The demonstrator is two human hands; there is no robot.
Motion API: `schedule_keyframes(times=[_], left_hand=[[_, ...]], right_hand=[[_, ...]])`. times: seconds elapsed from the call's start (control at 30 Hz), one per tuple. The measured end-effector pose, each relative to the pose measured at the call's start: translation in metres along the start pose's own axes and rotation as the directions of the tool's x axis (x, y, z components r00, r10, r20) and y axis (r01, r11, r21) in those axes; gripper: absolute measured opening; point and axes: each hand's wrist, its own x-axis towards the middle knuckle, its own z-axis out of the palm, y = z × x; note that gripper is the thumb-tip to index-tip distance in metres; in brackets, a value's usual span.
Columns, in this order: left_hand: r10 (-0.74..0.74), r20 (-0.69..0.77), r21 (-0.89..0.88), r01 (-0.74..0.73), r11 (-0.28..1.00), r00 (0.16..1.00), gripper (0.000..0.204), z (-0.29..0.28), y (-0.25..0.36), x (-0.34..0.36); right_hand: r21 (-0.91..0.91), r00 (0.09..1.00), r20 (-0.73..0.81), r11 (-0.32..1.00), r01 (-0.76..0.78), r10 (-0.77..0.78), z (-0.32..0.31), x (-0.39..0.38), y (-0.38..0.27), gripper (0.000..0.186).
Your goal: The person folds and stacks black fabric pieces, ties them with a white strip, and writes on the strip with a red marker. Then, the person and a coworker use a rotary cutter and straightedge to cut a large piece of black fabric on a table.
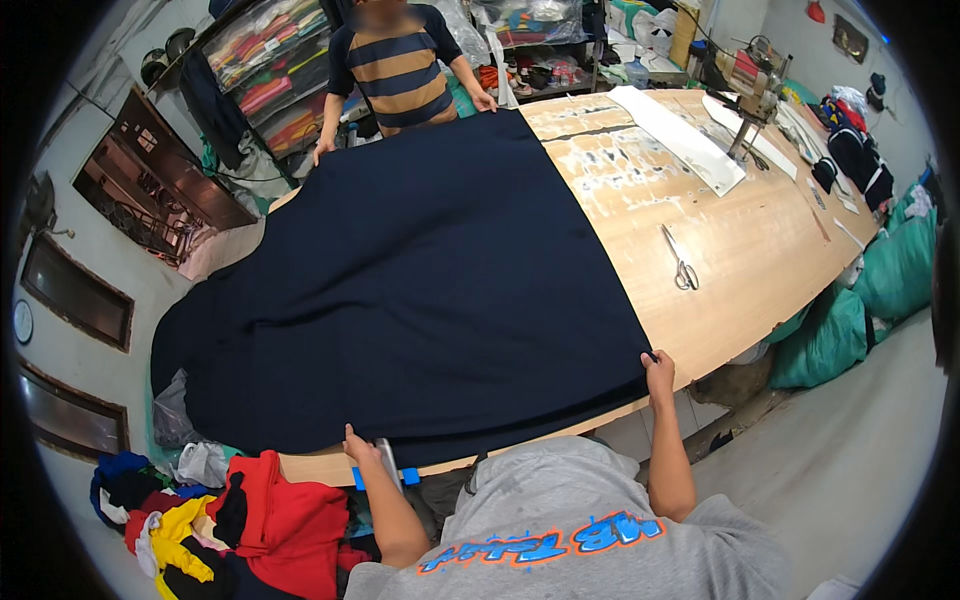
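Observation:
A large dark navy cloth (420,280) lies spread over the left and middle of a wooden table (745,250), with a few creases on its left half. At its near right corner, my right hand (658,376) is closed on the cloth's edge. My left hand (361,446) is at the near edge further left, its fingers closed on the cloth and partly hidden. Across the table, a co-worker in a striped shirt (397,75) has both hands at the cloth's far edge.
Scissors (681,262) lie on the table right of the cloth. Long white pattern pieces (680,140) and an upright cutting machine (757,85) are at the far right. Coloured garments (290,510) are heaped at the near left; green sacks (825,340) stand at the right.

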Motion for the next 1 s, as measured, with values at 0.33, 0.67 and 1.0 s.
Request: schedule_keyframes(times=[0.33,0.67,1.0], left_hand=[[0.790,-0.010,0.625,-0.613,0.484,0.613,0.059,0.001,0.043,-0.014],[0.775,-0.169,0.438,-0.658,0.613,0.609,0.065,-0.038,0.057,-0.162],[0.656,0.130,0.786,-0.480,0.389,0.744,0.059,-0.083,-0.005,-0.060]], right_hand=[[0.064,0.999,0.034,0.998,-0.029,0.027,0.001,0.021,0.023,0.014],[0.317,0.921,-0.194,0.867,0.386,-0.339,-0.057,-0.013,-0.150,0.015],[-0.052,0.999,0.046,0.999,-0.008,0.011,-0.070,0.010,0.018,0.016]])
